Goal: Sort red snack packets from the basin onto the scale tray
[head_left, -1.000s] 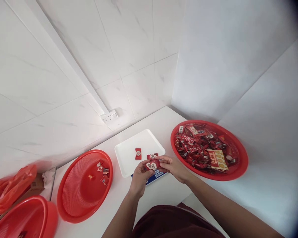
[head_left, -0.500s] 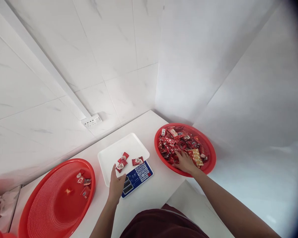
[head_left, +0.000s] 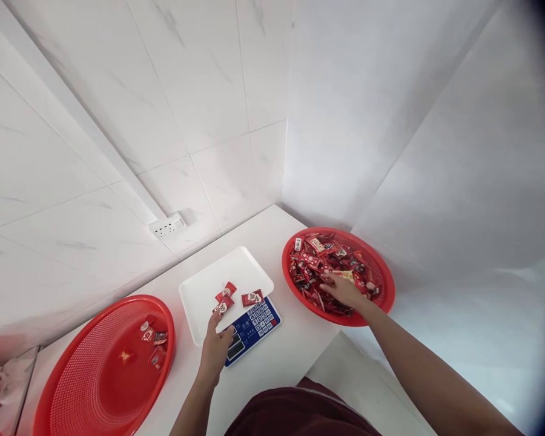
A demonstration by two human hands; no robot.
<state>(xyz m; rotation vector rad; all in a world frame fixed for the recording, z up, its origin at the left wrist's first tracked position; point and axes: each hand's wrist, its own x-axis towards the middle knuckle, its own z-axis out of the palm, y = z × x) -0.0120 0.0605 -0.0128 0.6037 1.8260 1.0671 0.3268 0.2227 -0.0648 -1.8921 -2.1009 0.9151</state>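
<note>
My left hand [head_left: 215, 350] is over the near left edge of a blue-and-white weighing scale [head_left: 256, 329], its index finger and thumb apart and nothing in it. The fingertip is close to the red wrapped candies [head_left: 223, 304] on the scale's white tray [head_left: 209, 278]; whether it touches them I cannot tell. Another red candy [head_left: 252, 297] rests at the tray's right front edge. Over the red basket [head_left: 386, 297] on the right, my right hand [head_left: 344, 292] has its fingers apart, just above a heap of small red packets [head_left: 320, 257]. No packet shows in it.
A larger red basket [head_left: 77, 369] stands at the left with several packets [head_left: 157, 348] inside. The white table [head_left: 272, 230] meets a tiled wall, which carries a power socket [head_left: 168, 225]. White paneling [head_left: 418, 200] rises at the right.
My right hand has lifted slightly off the packets and shifted a little right, now covering part of a yellow-patterned packet. My left index finger has moved nearer the candies on the tray.
</note>
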